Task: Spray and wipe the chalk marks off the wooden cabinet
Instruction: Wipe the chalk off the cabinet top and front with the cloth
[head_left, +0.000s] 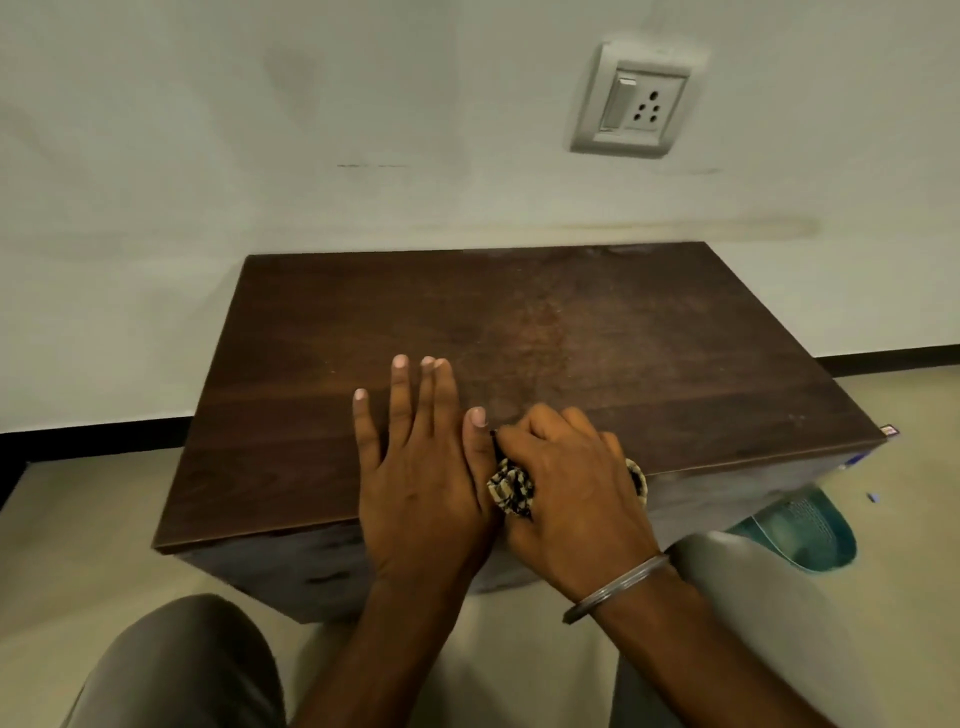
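Note:
The dark wooden cabinet stands low against the wall, its flat top facing me. No clear chalk marks show on it; a duller, speckled patch lies near the middle of the top. My left hand rests flat on the front part of the top, fingers spread. Right beside it, my right hand is closed on a bunched black-and-beige patterned cloth pressed to the top near the front edge. A metal bangle circles the right wrist. No spray bottle is in view.
A white wall with a switch and socket plate rises behind the cabinet. My knees in grey trousers flank the cabinet's front. A teal object lies on the beige floor at the right, beside my right knee.

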